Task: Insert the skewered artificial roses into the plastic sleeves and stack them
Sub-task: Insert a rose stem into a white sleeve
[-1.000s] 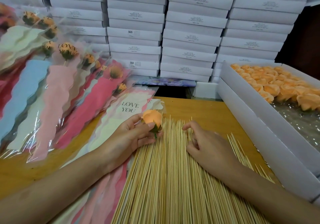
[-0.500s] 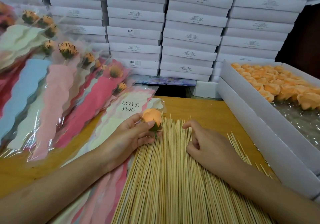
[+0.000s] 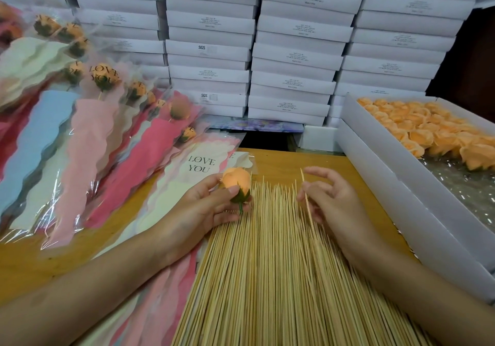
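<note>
Head view: left hand (image 3: pixel 198 211) gripped the orange rose (image 3: pixel 237 178), right hand (image 3: pixel 334 201) pinched one bamboo skewer (image 3: pixel 303 179). Tip needed to enter the calyx (image 3: pixel 241 195) dead centre, straight.

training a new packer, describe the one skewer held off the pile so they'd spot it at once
Start at the wide bed of bamboo skewers on the wooden table. At its far end the right hand pinches one skewer. Unlike the rest, lying flat, its pointed tip stands raised above the pile.
</note>
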Available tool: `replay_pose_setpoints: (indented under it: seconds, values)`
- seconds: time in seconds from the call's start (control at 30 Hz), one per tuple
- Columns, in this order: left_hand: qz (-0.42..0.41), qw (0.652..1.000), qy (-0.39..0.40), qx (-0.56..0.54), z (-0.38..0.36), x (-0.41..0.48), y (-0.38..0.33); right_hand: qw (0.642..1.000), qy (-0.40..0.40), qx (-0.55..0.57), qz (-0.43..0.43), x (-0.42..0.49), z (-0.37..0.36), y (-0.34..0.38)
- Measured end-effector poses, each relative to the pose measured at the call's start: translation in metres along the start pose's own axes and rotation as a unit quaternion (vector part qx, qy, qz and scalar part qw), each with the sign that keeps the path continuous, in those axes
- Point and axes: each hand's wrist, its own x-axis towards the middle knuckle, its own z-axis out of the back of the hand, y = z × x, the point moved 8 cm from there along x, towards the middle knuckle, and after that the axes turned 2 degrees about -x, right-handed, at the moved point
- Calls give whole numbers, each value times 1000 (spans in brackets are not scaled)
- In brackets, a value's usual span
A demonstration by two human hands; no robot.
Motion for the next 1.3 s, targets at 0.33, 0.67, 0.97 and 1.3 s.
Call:
replay_pose_setpoints:
  seconds: [0.33,0.67,0.97,1.3]
  values:
    - [-1,1000,-23,-3,5,3,1,948,255,153,-112,-22,-52,-3]
    - [-35,999,-13,3,4,1,-5,920,357,128,-101,-41,-72,-4]
    - [-34,999,10,24,1,0,-5,917,370,128,-83,-41,-73,-6]
    - [-36,999,15,36,-1,0,-6,915,362,157,-81,-39,-73,-7]
